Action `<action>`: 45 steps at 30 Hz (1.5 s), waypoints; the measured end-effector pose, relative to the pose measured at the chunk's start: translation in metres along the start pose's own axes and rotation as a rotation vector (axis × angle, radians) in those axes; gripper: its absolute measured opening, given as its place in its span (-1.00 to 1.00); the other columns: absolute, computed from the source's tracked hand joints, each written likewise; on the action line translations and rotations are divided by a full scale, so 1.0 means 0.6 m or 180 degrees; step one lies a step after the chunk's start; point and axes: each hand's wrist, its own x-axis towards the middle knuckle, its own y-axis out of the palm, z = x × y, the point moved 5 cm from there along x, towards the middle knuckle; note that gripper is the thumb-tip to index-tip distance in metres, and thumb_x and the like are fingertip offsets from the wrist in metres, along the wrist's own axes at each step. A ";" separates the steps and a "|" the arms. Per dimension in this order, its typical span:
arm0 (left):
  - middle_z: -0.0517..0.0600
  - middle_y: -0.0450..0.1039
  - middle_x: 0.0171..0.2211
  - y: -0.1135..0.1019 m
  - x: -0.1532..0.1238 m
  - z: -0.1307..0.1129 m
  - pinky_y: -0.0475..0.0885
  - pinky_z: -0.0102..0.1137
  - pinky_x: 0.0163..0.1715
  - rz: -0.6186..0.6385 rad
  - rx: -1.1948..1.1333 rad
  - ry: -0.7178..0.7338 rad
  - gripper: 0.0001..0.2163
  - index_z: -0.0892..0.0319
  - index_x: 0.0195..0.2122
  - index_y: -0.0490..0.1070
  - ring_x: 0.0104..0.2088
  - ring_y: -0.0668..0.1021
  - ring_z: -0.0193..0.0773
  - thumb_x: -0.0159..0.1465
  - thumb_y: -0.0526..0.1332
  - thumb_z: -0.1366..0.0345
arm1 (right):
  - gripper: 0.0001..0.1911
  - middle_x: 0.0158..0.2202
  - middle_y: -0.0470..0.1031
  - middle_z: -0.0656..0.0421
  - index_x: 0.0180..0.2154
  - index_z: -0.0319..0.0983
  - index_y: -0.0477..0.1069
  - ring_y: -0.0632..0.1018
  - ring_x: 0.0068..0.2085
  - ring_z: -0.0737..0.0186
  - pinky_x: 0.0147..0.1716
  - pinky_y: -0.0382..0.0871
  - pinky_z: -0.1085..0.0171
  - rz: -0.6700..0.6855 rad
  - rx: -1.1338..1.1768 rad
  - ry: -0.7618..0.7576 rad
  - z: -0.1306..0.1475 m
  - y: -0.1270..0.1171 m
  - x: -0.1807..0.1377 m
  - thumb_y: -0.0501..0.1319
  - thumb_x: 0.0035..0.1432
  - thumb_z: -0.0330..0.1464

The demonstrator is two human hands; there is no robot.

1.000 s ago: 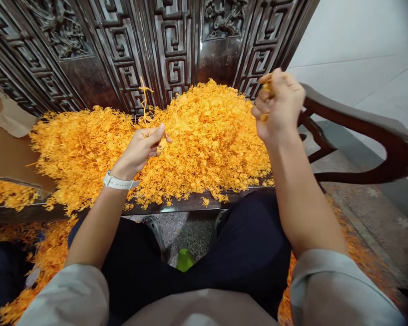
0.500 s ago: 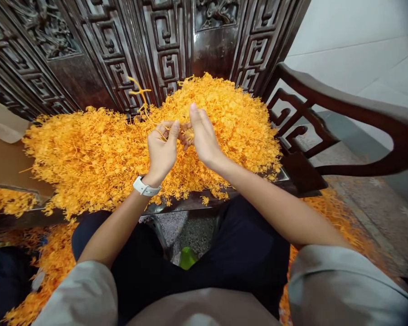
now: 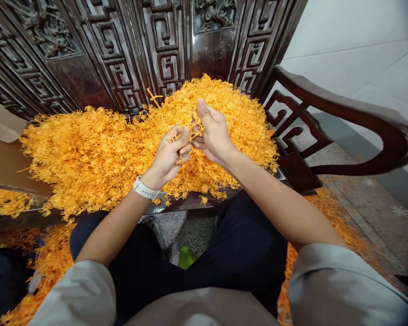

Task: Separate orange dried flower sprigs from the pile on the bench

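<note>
My left hand (image 3: 172, 151), with a white watch (image 3: 148, 189) on its wrist, is closed in a pinch on a thin orange plastic stem (image 3: 161, 117). The stem's branched end sticks up beyond the fingers. Close beside it, my right hand (image 3: 216, 133) has curled fingers around a small branching orange plastic piece (image 3: 195, 130), its thumb raised. Whether this piece joins the stem is hidden by the fingers. Both hands are just above a large heap of orange plastic flower pieces (image 3: 88, 154).
The heap lies on a dark wooden bench with a carved back (image 3: 211, 52) and a curved armrest (image 3: 353, 108). A cardboard piece (image 3: 10, 154) stands at left. More orange pieces (image 3: 54, 267) cover the floor. Something green (image 3: 187, 258) shows between my knees. A person's dark-clothed leg (image 3: 3, 280) is at lower left.
My left hand has moved right and slightly down, with the stem tilting along. The right hand has turned and curled from a straighter pose. The other person's hand has left the left edge.
</note>
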 end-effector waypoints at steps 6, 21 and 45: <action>-0.21 -0.09 -0.67 -0.020 -0.011 -0.030 -0.05 -0.55 -0.72 -0.0159 -0.0376 -0.0210 -0.70 0.16 -0.43 0.31 -0.69 0.05 -0.46 0.50 0.13 0.31 | -0.35 -0.66 0.03 0.39 -0.40 -0.08 0.14 0.04 -0.65 0.37 -0.72 -0.06 0.28 0.0117 0.0006 -0.0032 0.038 -0.055 0.020 0.19 0.16 0.34; -0.19 0.14 -0.64 -0.070 0.002 -0.043 -0.03 -0.49 -0.67 -0.0059 0.1487 0.0681 -0.62 0.15 -0.49 0.40 -0.68 0.16 -0.52 0.21 0.50 0.04 | -0.23 -0.11 0.56 0.04 -0.21 -0.14 0.54 0.56 0.03 0.01 0.11 0.47 -0.07 -0.0123 -0.2409 -0.1355 0.035 -0.102 0.047 -0.14 0.35 0.30; -0.11 0.35 -0.60 -0.097 -0.023 0.003 0.10 -0.44 -0.59 0.0387 0.2267 -0.0170 -0.67 0.13 -0.37 0.41 -0.63 0.23 -0.46 0.37 0.33 -0.01 | -0.40 0.09 0.61 -0.14 0.06 -0.23 0.61 0.66 0.01 0.15 -0.15 0.56 0.20 -0.1028 -0.3677 -0.1635 0.050 -0.254 0.082 0.15 0.38 0.10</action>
